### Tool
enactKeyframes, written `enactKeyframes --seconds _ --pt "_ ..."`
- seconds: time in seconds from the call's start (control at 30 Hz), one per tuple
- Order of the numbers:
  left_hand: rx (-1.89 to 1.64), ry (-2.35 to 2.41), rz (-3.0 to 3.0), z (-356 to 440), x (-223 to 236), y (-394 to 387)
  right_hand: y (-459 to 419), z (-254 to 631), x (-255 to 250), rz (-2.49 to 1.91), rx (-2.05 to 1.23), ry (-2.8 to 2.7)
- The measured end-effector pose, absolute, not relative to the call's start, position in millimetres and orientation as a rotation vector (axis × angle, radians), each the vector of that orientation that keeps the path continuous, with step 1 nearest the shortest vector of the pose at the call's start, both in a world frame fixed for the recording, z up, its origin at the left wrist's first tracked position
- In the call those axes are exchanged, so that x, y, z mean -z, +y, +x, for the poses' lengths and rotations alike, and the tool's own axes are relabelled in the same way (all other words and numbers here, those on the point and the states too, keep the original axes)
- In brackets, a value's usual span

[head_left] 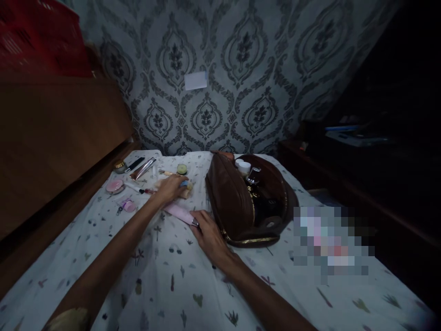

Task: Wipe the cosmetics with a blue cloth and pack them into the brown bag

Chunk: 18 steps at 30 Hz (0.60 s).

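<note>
While two bare forearms reach in from the bottom edge of the frame, a pale pink tube (179,213) with a silver cap (195,222) lies aslant just below the centre, on a white patterned sheet (155,285). The right hand (211,235) has its thumb and fingers around the capped end, narrowly spaced; whether they grip or only touch, I cannot tell. The left hand (171,187), at centre left, curls palm down beside a small blue-and-yellow item (186,184); its grasp is hidden. The tube looks light, smooth and perhaps a little slippery, with a soft body that may give if squeezed, so the stiffer cap end seems the surest hold. An open brown bag (229,193) stands right of centre, white-lidded jar (244,167) inside. At left lie a round pink compact (115,186) and other small cosmetics.
</note>
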<state>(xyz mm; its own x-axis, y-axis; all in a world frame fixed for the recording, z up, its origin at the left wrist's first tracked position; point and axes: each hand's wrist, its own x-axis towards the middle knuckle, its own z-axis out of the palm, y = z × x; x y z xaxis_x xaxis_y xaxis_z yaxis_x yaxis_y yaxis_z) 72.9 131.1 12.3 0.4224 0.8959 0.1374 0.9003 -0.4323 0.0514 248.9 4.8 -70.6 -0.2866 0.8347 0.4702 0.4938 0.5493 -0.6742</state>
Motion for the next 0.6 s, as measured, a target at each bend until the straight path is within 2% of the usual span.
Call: enactKeyframes --seconds 0.23,0.6 --pt "0.081 -1.829 -2.558 104.2 -9.4 153.2 5.5 249.1 72.2 -1.062 -0.494 -1.937" --pt "-0.003 -1.728 -2.615 75.6 -45.4 171.7 5.3 251.0 69.1 -1.06 -0.519 -1.959"
